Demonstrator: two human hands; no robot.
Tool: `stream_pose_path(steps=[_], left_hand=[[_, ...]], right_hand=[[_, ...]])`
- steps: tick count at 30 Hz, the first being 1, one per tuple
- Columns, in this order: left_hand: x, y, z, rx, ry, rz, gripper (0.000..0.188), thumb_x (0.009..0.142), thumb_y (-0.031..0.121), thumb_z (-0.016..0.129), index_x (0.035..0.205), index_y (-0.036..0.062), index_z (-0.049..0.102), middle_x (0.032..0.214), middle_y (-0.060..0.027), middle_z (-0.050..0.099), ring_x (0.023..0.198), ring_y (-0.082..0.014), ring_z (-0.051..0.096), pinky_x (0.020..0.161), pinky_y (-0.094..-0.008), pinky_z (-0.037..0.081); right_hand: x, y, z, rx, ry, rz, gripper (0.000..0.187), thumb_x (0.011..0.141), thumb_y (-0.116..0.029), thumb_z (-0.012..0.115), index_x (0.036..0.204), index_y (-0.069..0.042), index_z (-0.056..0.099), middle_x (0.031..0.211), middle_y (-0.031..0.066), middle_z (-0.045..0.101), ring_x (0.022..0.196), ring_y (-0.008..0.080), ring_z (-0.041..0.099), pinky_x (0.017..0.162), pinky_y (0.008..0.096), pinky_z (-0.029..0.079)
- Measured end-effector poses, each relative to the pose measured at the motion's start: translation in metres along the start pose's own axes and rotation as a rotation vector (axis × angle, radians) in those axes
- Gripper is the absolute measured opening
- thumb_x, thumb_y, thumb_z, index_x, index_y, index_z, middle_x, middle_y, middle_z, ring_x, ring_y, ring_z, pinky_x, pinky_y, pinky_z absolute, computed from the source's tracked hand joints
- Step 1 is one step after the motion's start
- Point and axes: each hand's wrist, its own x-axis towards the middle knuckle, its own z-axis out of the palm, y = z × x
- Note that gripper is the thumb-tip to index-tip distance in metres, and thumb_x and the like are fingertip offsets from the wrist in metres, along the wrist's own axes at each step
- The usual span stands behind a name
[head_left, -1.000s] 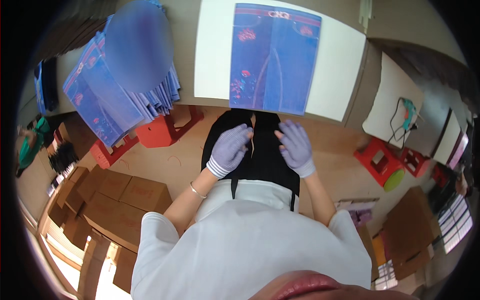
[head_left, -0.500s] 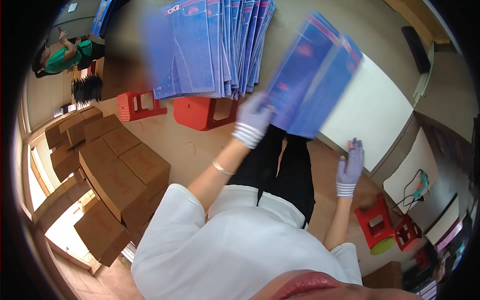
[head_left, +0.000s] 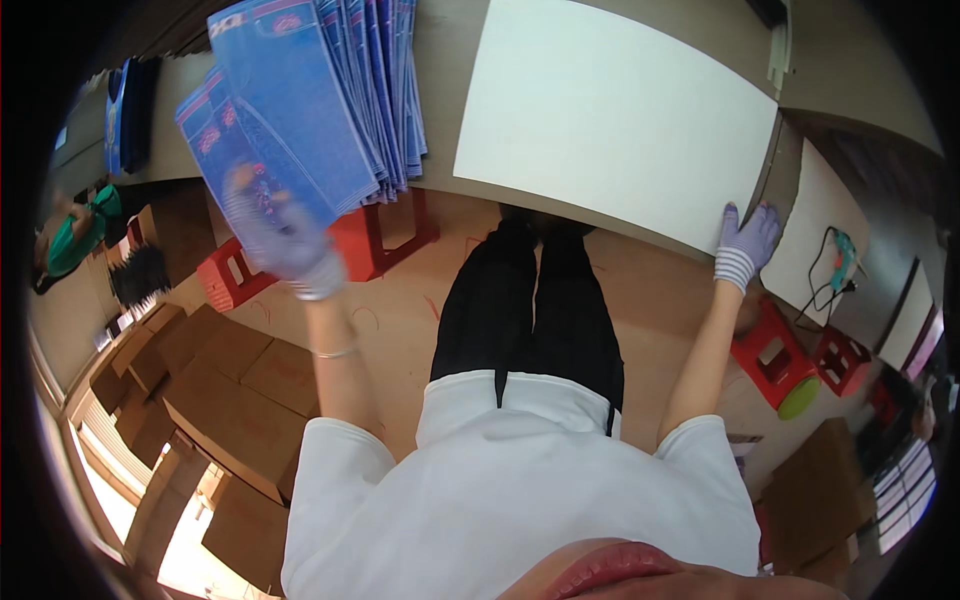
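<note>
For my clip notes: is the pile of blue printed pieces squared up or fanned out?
Fanned out. The pile shows many staggered edges along its right side instead of one flush edge.

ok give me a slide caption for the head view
Gloved left hand over fanned blue printed pieces, gloved right hand by the near right corner of a white board.

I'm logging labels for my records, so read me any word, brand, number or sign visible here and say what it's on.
Topmost blue printed piece: pale lettering near its upper left corner, blurred; not copied out.
Cardboard boxes: any marks are too faint to read.
Teal tool: too small to make out any marking.
</note>
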Motion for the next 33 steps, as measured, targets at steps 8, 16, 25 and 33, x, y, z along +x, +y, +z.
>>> stream_pose_path(steps=[8,16,25,33], left_hand=[[-0.082,0.108,0.126,0.191,-0.798,0.313,0.045,0.081,0.022,0.059,0.124,0.0078,0.056,0.144,-0.0150,0.039,0.138,-0.0403,0.027,0.111,-0.0620,0.012],[-0.111,0.114,0.147,0.274,-0.972,0.343,0.062,0.084,0.036,0.062,0.136,0.0076,0.047,0.150,-0.0220,0.026,0.139,-0.0442,0.019,0.111,-0.0594,0.018],[-0.094,0.098,0.131,0.092,-0.797,0.293,0.064,0.074,0.014,0.063,0.136,0.0122,0.047,0.149,-0.0182,0.030,0.140,-0.0406,0.023,0.112,-0.0603,0.015],[-0.064,0.056,0.120,0.432,-0.638,0.277,0.069,0.073,0.001,0.056,0.139,0.0156,0.045,0.149,-0.0170,0.032,0.138,-0.0394,0.027,0.108,-0.0683,0.010]], right_hand=[[-0.001,-0.020,-0.006,0.048,0.011,0.054,0.062,0.082,-0.042,0.063,0.130,-0.004,0.050,0.141,0.0166,0.043,0.133,0.0324,0.037,0.107,0.0477,0.030],[0.000,-0.028,-0.017,0.191,0.061,0.062,0.061,0.079,-0.036,0.066,0.128,-0.004,0.049,0.140,0.0153,0.044,0.134,0.0315,0.035,0.108,0.0494,0.028],[-0.003,-0.023,-0.017,0.489,0.150,0.104,0.036,0.074,-0.011,0.070,0.107,0.000,0.059,0.124,0.0210,0.057,0.117,0.0350,0.052,0.102,0.0414,0.040],[0.001,-0.040,-0.009,0.356,0.477,-0.152,0.027,0.079,-0.009,0.058,0.103,0.002,0.056,0.111,0.0220,0.060,0.105,0.0372,0.058,0.091,0.0457,0.046]])
